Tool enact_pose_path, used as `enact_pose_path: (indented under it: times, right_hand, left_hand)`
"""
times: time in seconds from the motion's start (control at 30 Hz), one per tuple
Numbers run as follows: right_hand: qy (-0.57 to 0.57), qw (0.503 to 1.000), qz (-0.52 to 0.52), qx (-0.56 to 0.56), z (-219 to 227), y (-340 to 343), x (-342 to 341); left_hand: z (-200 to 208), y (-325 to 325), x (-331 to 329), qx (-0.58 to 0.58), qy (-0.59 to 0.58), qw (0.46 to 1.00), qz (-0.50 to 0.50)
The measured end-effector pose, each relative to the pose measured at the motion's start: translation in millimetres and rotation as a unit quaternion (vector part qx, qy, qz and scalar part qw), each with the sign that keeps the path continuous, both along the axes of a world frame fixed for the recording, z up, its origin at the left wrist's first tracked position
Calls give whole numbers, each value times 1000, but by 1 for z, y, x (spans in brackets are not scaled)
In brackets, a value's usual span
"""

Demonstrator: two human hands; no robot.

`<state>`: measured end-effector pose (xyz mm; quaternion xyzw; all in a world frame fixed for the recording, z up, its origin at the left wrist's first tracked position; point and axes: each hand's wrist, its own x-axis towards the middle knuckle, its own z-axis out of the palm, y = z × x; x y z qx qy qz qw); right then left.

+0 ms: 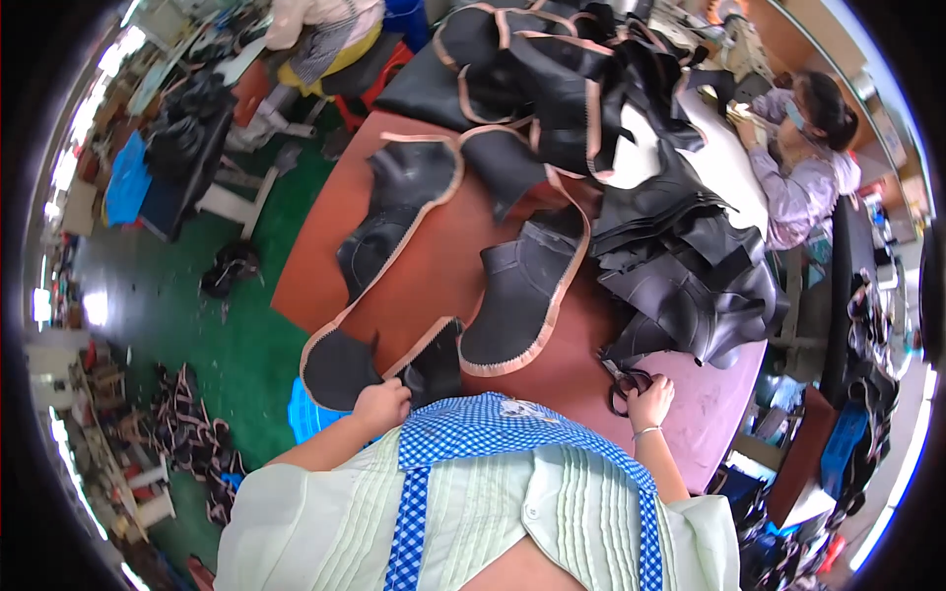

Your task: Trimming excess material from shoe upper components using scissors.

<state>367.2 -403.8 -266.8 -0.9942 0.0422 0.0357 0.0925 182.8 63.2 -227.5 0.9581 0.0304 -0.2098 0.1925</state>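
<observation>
Remotely, I am viewing the left hand (382,405) pinching a black piece (435,371), lower center-left, fingers clamped on its edge; the right hand (651,401), lower center-right, is clasping scissors (618,378), fingers around the handles.

From my remote feed I make out a sewing workshop: pink-edged black pieces (527,286) crowd the red-brown counter (576,402), scissors (629,379) are out, a co-worker (803,192) sits near a cream machine (744,51), dark bundles (232,268) litter the green floor (251,379)

table (434,261): scissors (621,378) right | stacked pieces (680,295) beyond scissors | joined pieces (409,177) left
</observation>
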Motion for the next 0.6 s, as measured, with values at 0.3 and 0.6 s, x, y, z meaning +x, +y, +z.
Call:
enact_pose_path:
  times: [0.3,0.6]
  right_hand:
    - [38,999,-5,-9,-1,-9,-21]
    - [1,998,-29,-55,-14,32,-82]
  left_hand:
    - [-2,-74,54,-290,-168,940,68]
    - [89,-57,179,-200,-336,897,-205]
